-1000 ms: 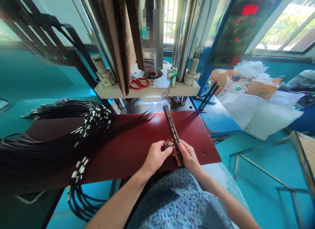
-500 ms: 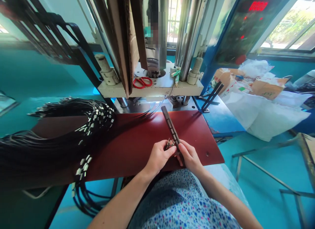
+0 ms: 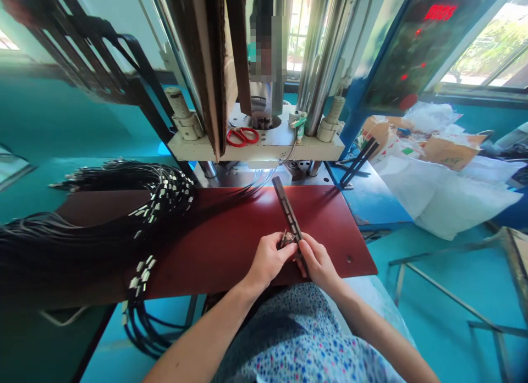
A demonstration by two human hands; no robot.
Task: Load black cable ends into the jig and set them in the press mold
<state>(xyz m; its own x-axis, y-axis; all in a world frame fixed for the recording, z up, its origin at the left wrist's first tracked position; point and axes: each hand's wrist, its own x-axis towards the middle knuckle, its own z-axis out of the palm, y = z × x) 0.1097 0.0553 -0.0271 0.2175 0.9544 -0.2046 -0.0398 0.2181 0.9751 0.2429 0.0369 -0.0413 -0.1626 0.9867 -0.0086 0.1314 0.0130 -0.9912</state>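
My left hand [image 3: 270, 257] is closed on a small cluster of metal pieces [image 3: 287, 239], pinched beside a dark slotted bar [image 3: 285, 207]. The bar slants up and away over the red-brown board [image 3: 231, 234], with light slots along its length. Around the near end of the bar, my right hand [image 3: 317, 256] has its fingers wrapped, thumb on top. Both hands nearly touch above the board's front edge. The exact shape of the metal pieces is too small to tell.
Black cables [image 3: 165, 196] with white tags lie in a bundle on the left. Behind the board stands a machine plate [image 3: 198, 149] bearing red scissors [image 3: 242, 137]. A person is partly visible behind the machine. White bags and cardboard [image 3: 454, 152] lie at the right.
The view has shifted slightly, and the red display digits read differently. Both hands keep their hold on the bar and the metal pieces.
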